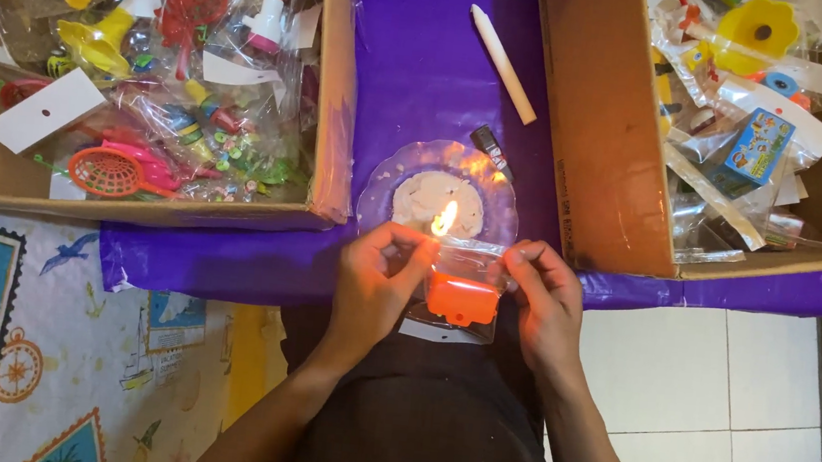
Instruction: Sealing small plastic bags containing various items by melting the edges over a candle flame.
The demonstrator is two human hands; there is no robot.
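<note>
Looking down from the head camera: both hands meet at the centre of the view over a purple sheet (427, 62). The left hand (378, 283) is curled, thumb and forefinger pinching the upper left corner of a small clear plastic bag (459, 276); its other fingers are folded toward the palm. The right hand (547, 304) is likewise half closed, its fingertips (517, 261) gripping the bag's upper right corner. The bag hangs stretched between the two hands and contains an orange toy (463, 298), which sits at the bag's lower middle.

A flame (444, 217) burns at 12 o'clock from the bag, just beyond its top edge; whether the plastic touches the flame cannot be told. The flame rises from a pool of white wax on a clear glass plate (379, 193) lying on the purple sheet.

At 1 o'clock from the plate lie a small dark object (491, 148) and, farther out, an unlit white candle (503, 64). A cardboard box (338, 103) at 10 o'clock holds bagged plastic toys in many colours; a second cardboard box (602, 129) at 2 o'clock holds more bagged items. White floor tiles (697, 389) show at 4 o'clock, a printed cloth (38, 346) at 8 o'clock.
</note>
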